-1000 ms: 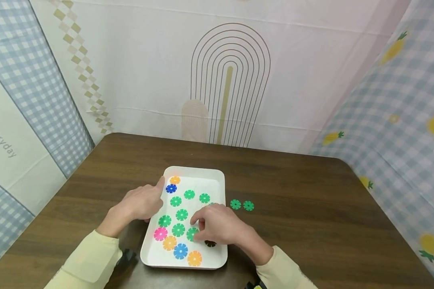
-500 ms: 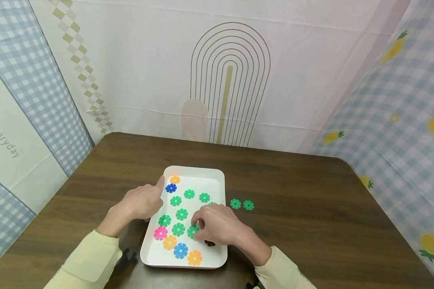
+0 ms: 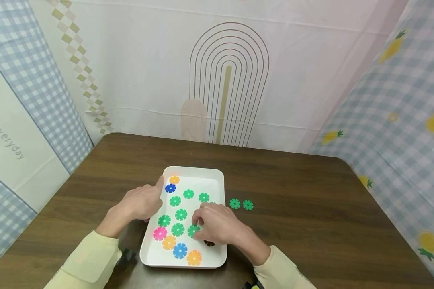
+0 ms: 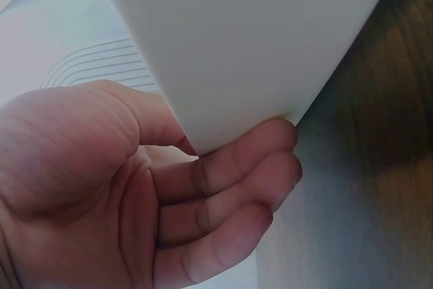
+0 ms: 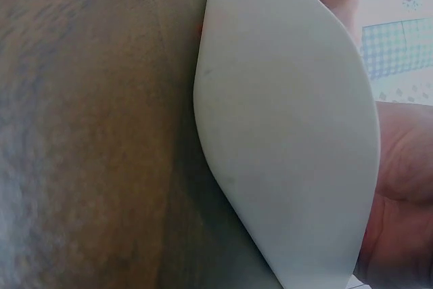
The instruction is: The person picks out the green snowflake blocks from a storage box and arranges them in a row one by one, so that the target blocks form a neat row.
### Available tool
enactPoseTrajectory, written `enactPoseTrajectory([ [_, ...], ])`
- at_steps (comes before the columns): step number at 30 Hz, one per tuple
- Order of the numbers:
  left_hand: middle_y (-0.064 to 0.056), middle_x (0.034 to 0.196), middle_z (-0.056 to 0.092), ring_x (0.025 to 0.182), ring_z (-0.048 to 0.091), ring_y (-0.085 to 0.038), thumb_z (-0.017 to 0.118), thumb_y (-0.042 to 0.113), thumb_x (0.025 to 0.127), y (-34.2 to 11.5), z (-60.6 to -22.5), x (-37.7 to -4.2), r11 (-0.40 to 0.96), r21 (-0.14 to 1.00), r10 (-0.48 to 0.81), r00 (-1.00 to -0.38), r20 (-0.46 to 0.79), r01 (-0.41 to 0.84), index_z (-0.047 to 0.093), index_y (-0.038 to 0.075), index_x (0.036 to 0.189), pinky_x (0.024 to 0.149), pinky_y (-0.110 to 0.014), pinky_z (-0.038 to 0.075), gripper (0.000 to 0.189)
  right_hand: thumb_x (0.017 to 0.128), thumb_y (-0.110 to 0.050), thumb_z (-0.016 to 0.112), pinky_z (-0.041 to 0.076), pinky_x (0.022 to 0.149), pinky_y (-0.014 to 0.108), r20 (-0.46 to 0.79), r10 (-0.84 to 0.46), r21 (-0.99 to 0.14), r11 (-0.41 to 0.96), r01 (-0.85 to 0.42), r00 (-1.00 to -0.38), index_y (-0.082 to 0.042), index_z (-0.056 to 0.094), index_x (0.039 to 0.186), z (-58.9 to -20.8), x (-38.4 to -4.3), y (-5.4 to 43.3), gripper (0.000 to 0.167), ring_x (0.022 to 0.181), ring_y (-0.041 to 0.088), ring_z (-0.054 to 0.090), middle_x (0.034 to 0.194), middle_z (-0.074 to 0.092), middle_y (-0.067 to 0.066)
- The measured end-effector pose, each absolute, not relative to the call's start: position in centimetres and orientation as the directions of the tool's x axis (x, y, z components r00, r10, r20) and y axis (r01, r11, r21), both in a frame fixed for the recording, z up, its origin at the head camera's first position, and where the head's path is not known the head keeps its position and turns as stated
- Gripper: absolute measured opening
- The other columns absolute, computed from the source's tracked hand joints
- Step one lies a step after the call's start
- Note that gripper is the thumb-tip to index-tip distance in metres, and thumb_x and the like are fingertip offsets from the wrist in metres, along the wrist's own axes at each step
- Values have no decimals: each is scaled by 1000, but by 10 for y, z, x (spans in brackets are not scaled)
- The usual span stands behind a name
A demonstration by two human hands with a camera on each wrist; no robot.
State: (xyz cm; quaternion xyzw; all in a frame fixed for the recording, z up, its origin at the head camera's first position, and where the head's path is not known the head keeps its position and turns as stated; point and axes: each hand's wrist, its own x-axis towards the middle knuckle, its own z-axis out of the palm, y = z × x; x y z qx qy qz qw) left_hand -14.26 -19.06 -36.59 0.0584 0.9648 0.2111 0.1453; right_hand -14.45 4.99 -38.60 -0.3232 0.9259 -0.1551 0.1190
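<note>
A shallow white tray [image 3: 212, 259] lies on the brown table, with flat notched plastic discs inside. My left hand [image 3: 144, 201] grips the tray's left wall; the left wrist view has its curled fingers [image 4: 237, 160] against the outer side. Over the tray's right part, my right hand [image 3: 218, 224] pinches a green notched disc [image 3: 192, 231] between thumb and index finger, its right edge hidden by them. A dark disc [image 3: 209, 243] is partly covered by that hand. Mostly the tray wall [image 5: 284, 120] fills the right wrist view, hiding the right fingertips.
More green discs [image 3: 177, 229] lie spread in the tray, along with pink [image 3: 160, 233], light blue [image 3: 180, 251], dark blue [image 3: 170, 188] and orange ones [image 3: 194, 258]. Two green discs [image 3: 241, 204] lie side by side on the table [image 3: 311, 224], right of the tray.
The green disc at my right fingertips has shifted slightly away from me, and the right thumb and index finger have moved a little with it. My left hand stays on the tray wall.
</note>
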Motion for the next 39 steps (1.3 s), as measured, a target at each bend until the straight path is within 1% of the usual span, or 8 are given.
enactPoseTrajectory([
  [5,-6,79,58,60,58,-18,61,16,101,-190,-366,-142,904,424,170,-951,-260,45,14,-7,165,56,-31,43,83,85,-30,87,41,61,26,-123,-638,-349,745,-569,-760,-22,79,99,-387,-145,49,18,69,8,50,82,53,-13],
  [12,-6,79,58,59,57,-20,61,16,101,-190,-366,-142,903,429,160,-948,-274,28,14,-5,165,55,-30,42,82,85,-31,87,42,66,26,-117,-649,-334,739,-585,-752,-25,73,98,-389,-145,49,20,75,6,51,86,55,-14],
  [21,-6,80,58,61,58,-18,62,16,101,-191,-365,-142,906,422,166,-949,-268,39,14,-6,165,56,-31,44,83,85,-27,86,43,66,26,-112,-658,-323,733,-599,-745,-27,68,99,-388,-145,48,23,76,5,54,84,60,-16],
  [27,-6,80,58,61,58,-18,62,15,101,-190,-365,-143,906,421,167,-949,-267,41,14,-7,165,56,-31,44,82,86,-26,86,44,65,27,-130,-656,-348,732,-586,-743,-29,68,102,-386,-144,48,24,75,5,55,82,61,-17],
  [33,-6,80,58,61,57,-18,62,14,100,-191,-365,-143,908,416,171,-949,-264,48,15,-7,164,56,-31,44,82,87,-25,86,44,62,25,-121,-666,-370,719,-589,-736,-29,70,104,-387,-144,49,24,73,5,54,76,59,-17],
  [39,-7,81,58,62,57,-17,62,15,100,-191,-365,-143,910,412,176,-950,-257,57,15,-7,164,56,-31,45,83,88,-23,85,44,62,25,-123,-677,-402,702,-588,-725,-29,71,107,-388,-146,51,25,70,5,54,74,60,-17],
])
